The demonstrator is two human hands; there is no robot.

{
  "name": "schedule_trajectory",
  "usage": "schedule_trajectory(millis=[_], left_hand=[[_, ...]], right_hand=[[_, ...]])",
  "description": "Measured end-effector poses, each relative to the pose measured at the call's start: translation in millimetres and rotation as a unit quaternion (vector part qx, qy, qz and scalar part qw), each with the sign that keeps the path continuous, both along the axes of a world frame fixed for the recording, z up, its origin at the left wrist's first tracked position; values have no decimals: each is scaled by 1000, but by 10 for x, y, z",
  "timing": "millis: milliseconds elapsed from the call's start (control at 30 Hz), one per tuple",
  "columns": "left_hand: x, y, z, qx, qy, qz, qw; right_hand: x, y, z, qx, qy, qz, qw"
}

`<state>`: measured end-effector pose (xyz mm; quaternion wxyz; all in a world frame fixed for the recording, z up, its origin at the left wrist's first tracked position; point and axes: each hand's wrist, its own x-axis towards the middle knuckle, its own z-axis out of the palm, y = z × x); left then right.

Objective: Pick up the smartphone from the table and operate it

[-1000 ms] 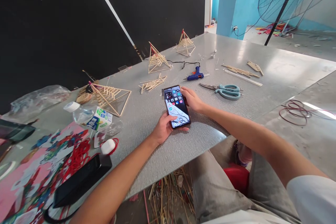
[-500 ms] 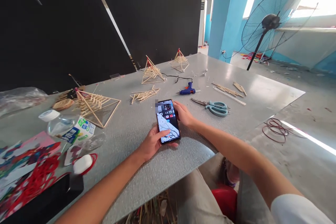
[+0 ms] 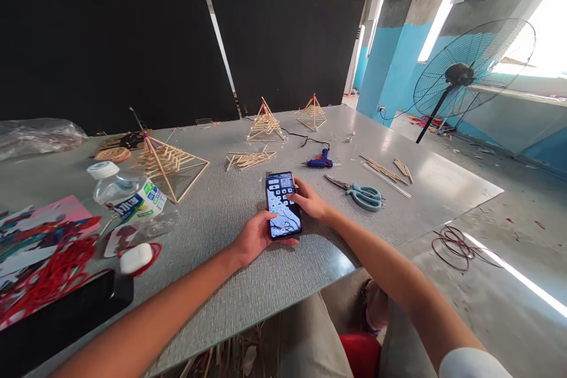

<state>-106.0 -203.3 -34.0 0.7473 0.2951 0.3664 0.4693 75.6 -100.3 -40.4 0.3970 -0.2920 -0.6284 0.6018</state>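
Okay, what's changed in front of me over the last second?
Your right hand has brought its thumb in over the phone; your left hand has drawn its thumb back toward the left edge. The icons look differently arranged. Both hands stay on the phone. The glue gun, scissors and stick pyramids stayed put.

1. Clear bottle [image 3: 140, 199] w/ white cap, on its side, L of desk [image 3: 230, 283].
2. Three stick pyramids [image 3: 264, 123], reddish tips.
3. Blue glue gun [image 3: 321, 159] nr teal-handled scissors [image 3: 354, 191].
4. Lg. blk fan [image 3: 459, 74], far R.
5. Coiled cable [image 3: 456, 248] on flr.
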Motion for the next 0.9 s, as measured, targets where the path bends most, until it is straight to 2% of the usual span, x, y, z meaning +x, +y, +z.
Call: schedule_trajectory(millis=[200,333,533,667,900], left_hand=[[-51,35,-72,18,-26,-20,999],[-24,26,-24,25,-15,-7,1000],[81,-8,119,41,-1,102,994],[115,-20,160,18,23,174,984],[253,-46,196,17,130,236,963]], right_hand=[[0,37,-12,11,-13,0,1000],[13,36,-11,-2,-28,-18,999],[-121,-91,-13,17,-19,-56,998],[-202,-178,-30,38,-17,-43,998],[-211,-145,-10,31,-11,-25,999]])
